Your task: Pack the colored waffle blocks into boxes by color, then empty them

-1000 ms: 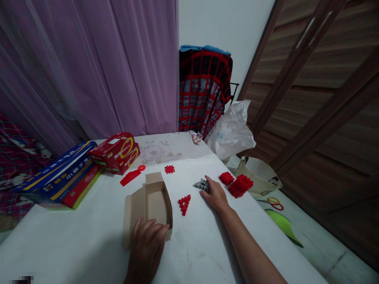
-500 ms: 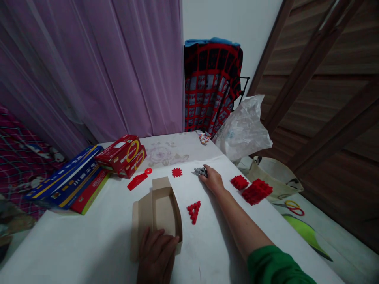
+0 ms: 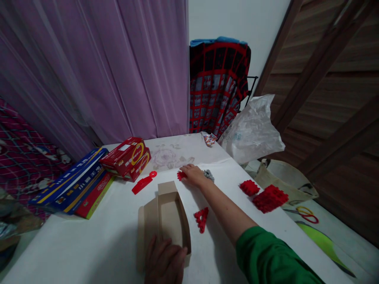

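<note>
An open cardboard box [image 3: 148, 221] lies near the table's front edge, with its lid flap folded out to the left. My left hand [image 3: 166, 260] grips the near end of this box, fingers over its inside. Farther back, my right hand [image 3: 192, 174] has its fingertips on a red toothed square piece [image 3: 180, 175], which they partly cover. Behind that wrist a grey toothed piece [image 3: 209, 175] shows. A red triangular piece [image 3: 201, 219] rests between the box and my right forearm. Left of the right hand lie a long red piece [image 3: 141, 185] and a small red ring [image 3: 153, 174].
Stacked red toothed pieces [image 3: 270, 198] and a smaller red stack [image 3: 249, 187] stand at the table's right. Red boxes [image 3: 126, 156] and blue boxes [image 3: 71, 177] line the left. A plastic bag [image 3: 251, 130], a cloth bag [image 3: 274, 179] and scissors [image 3: 308, 215] are beyond the right edge.
My right hand has moved left from the grey toothed piece to the red square piece. The left hand stays on the box. The whole view has shifted slightly.
</note>
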